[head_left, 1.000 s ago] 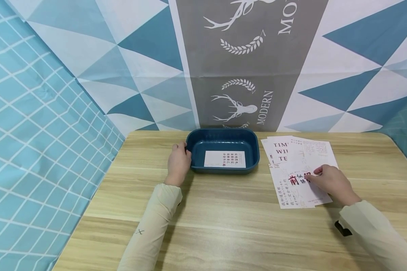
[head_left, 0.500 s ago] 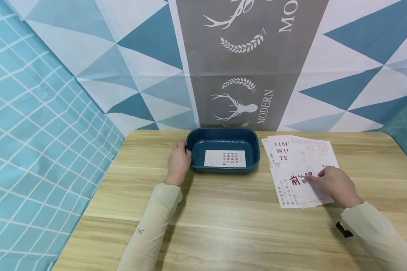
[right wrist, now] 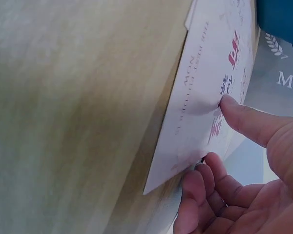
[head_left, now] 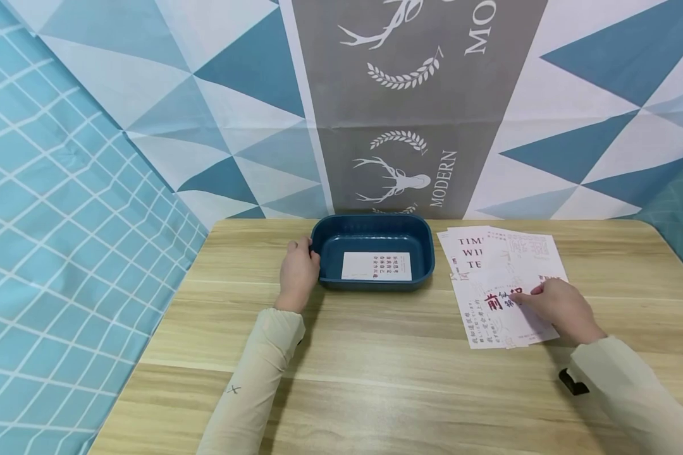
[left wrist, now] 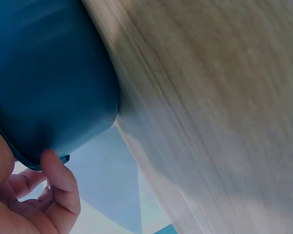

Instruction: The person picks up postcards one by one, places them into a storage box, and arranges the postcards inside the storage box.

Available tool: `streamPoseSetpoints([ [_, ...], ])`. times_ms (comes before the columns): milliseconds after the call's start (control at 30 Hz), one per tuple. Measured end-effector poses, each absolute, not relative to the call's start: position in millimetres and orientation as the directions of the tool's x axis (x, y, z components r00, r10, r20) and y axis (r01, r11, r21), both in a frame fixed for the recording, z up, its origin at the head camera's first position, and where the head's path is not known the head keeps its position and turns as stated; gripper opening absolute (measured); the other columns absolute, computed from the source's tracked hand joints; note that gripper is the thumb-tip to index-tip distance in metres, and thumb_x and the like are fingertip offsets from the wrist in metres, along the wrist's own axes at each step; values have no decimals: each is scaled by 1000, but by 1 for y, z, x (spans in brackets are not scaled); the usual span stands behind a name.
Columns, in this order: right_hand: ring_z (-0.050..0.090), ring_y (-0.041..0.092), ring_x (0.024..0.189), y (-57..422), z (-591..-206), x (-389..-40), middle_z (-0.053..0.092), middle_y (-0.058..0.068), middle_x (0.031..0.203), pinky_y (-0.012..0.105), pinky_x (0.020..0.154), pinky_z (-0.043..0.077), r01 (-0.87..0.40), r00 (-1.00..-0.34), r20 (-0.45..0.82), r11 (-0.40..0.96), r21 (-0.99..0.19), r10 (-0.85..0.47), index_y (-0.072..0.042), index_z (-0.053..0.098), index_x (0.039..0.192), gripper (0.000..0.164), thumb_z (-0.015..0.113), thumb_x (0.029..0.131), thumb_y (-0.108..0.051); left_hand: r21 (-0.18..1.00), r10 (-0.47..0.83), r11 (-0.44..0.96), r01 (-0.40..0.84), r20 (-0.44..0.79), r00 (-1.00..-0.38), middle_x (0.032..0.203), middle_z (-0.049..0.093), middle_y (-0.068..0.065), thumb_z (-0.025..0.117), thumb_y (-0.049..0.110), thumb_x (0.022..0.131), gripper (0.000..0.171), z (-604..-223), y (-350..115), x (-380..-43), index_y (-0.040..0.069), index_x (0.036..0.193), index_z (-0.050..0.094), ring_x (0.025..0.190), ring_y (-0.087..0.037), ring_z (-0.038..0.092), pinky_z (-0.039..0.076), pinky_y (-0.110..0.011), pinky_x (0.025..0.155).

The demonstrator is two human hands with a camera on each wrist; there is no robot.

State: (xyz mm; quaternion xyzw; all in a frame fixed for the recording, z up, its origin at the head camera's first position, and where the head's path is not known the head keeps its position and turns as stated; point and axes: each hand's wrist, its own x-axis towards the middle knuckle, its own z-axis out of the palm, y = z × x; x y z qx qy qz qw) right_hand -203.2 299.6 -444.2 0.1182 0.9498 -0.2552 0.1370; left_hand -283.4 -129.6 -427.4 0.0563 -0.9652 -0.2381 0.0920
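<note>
A deep dark-blue rectangular tray [head_left: 372, 242] sits at the back of the table with one white printed card [head_left: 377, 266] lying in it. At its left end my left hand [head_left: 299, 275] grips the rim; in the left wrist view a curled finger [left wrist: 61, 185] touches the outer wall. To the tray's right lie several overlapping white cards [head_left: 469, 253]. My right hand [head_left: 563, 309] pinches the right edge of the card with red and black characters [head_left: 492, 325]. Its thumb [right wrist: 249, 122] presses on the printed face, and a fingertip is at the edge, partly hidden under it.
The wooden table [head_left: 387, 379] has its back edge against a patterned cloth wall [head_left: 398, 114]. A light-blue gridded cloth [head_left: 62, 253] hangs along the left side. Beneath the right sleeve [head_left: 620, 373] a black object [head_left: 573, 382] shows.
</note>
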Motion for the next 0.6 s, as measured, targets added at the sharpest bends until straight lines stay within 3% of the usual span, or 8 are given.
streamPoseSetpoints([
  [167,49,26,74,302,-444,-205,55,18,85,27,56,35,304,-932,-329,820,-486,151,7,55,92,49,65,82,-40,468,-155,881,-68,150,-976,111,55,-18,50,13,93,29,-428,-130,-284,4,120,54,86,-34,62,52,-44,79],
  [333,50,31,81,305,-445,-207,54,25,92,27,59,37,307,-938,-309,791,-530,157,10,50,98,41,54,89,-29,468,-152,882,-61,159,-976,111,55,-19,49,13,93,28,-428,-130,-283,4,119,55,85,-33,62,53,-43,79],
  [467,49,37,86,306,-445,-206,52,30,99,33,65,39,297,-946,-282,770,-565,158,13,48,103,34,45,91,-19,473,-155,879,-64,158,-975,111,55,-18,48,13,94,29,-427,-130,-283,4,120,55,86,-33,62,53,-43,79],
  [600,47,43,95,306,-448,-206,47,35,109,41,73,40,293,-952,-256,743,-601,167,16,42,114,40,37,91,-15,473,-157,878,-68,152,-976,112,55,-18,48,14,94,29,-427,-130,-283,4,120,55,85,-33,62,53,-43,79],
])
